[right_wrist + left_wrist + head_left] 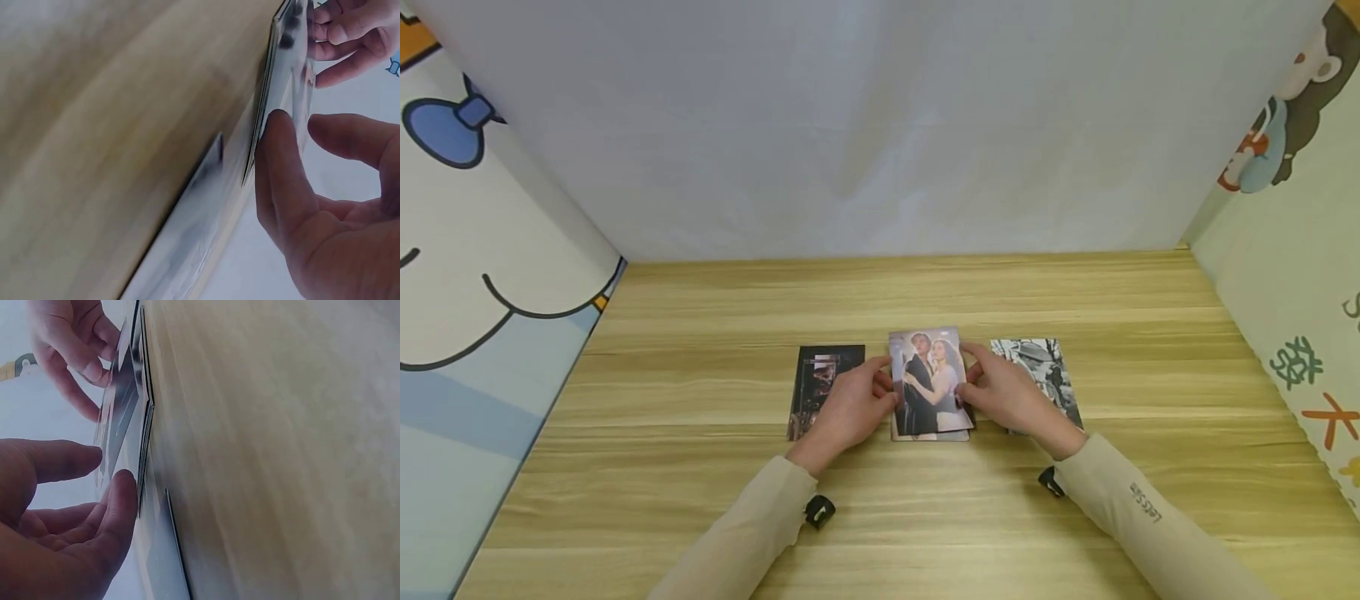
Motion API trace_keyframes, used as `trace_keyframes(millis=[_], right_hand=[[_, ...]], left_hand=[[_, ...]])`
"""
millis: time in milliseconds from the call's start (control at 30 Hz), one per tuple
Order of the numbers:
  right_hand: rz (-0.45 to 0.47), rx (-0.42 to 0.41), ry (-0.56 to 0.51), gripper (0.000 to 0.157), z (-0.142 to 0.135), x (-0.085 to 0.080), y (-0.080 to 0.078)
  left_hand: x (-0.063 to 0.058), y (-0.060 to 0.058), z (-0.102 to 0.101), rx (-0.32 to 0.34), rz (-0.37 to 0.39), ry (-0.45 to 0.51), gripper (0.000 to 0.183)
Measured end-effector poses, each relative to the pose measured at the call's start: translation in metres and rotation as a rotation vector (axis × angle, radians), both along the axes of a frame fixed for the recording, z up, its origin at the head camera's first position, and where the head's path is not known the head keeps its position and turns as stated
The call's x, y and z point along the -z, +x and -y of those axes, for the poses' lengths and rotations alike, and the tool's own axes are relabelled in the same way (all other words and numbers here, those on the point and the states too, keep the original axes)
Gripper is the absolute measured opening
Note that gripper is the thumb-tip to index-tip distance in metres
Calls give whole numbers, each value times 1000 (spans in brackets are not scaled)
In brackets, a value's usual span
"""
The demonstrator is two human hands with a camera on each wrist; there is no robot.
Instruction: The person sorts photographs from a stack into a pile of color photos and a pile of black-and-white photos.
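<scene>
At the middle of the table lies a small stack of photo cards [951,436]. Its top photo [931,379], showing a couple in dark and pale clothes, sits slightly askew over the cards beneath. My left hand [853,404] pinches this photo's left edge with thumb and fingers. The right hand [1009,392] holds the opposite edge the same way. In the left wrist view the top photo [115,415] is tilted up off the cards under it. A dark photo [831,362] lies partly under my left hand, and a black-and-white photo [1041,358] is partly covered by the right.
The wood-grain table [925,525] meets a pale backdrop [880,125] at its far edge. Printed panels with cartoon figures stand on the left [535,225] and right [1277,258]. A black strap [820,511] shows by each sleeve cuff.
</scene>
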State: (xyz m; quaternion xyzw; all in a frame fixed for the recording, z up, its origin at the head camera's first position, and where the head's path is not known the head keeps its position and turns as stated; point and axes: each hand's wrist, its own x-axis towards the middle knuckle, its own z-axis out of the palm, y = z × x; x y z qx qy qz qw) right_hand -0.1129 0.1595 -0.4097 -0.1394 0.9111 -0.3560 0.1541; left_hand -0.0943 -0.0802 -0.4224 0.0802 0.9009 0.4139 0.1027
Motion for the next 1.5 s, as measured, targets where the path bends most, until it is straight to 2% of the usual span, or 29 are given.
trace_keyframes(millis=[600,1133,1500], right_hand=[[-11,38,-58,67,1,-2,7],[17,61,-136,67,2,-5,11],[-49,75,-154,65,3,-6,15]], left_hand=[[-2,2,0,-101,-56,98,51],[-3,4,4,-119,-113,147,50],[-5,7,10,-124,-101,186,51]])
